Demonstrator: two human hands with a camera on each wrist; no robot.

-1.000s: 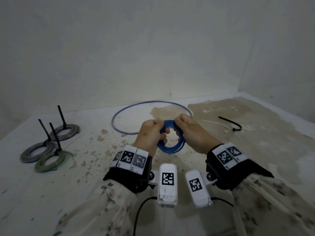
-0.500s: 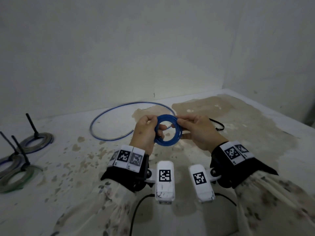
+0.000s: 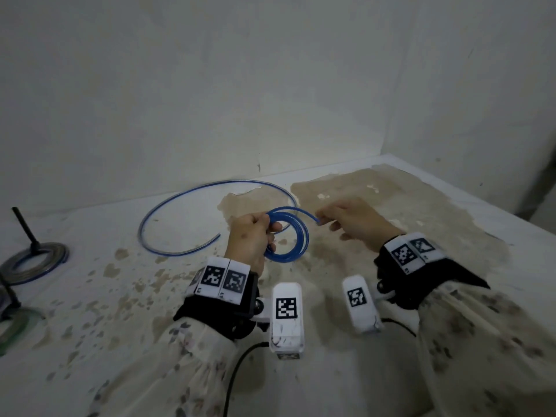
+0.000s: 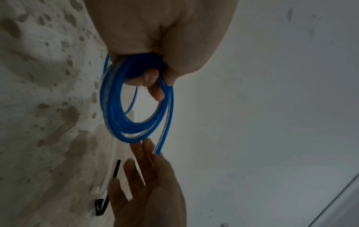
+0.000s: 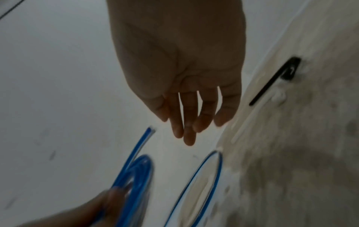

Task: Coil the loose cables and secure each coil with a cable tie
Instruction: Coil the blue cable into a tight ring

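Note:
My left hand [image 3: 252, 239] grips a small coil of blue cable [image 3: 293, 236] upright above the stained table; the coil [image 4: 136, 107] hangs from the curled fingers, and its loose end [image 4: 158, 151] sticks out toward the right hand. My right hand [image 3: 350, 221] hovers just right of that end with fingers straight and spread, holding nothing [image 5: 186, 122]. A second loose blue cable [image 3: 192, 206] lies in a wide arc on the table behind the hands. A black cable tie [image 5: 272, 79] lies on the table beyond the right hand, also seen as the black cable tie [image 4: 108, 188].
Tied coils with upright black ties sit at the far left: one grey-blue coil [image 3: 33, 261] and a greenish coil [image 3: 15, 329] at the frame edge. A white tie [image 5: 250, 121] lies beside the black one. Walls close the table at back and right.
My right hand has let go of the blue coil and drawn away to the right, fingers spread. The left hand keeps the coil. The view has shifted right.

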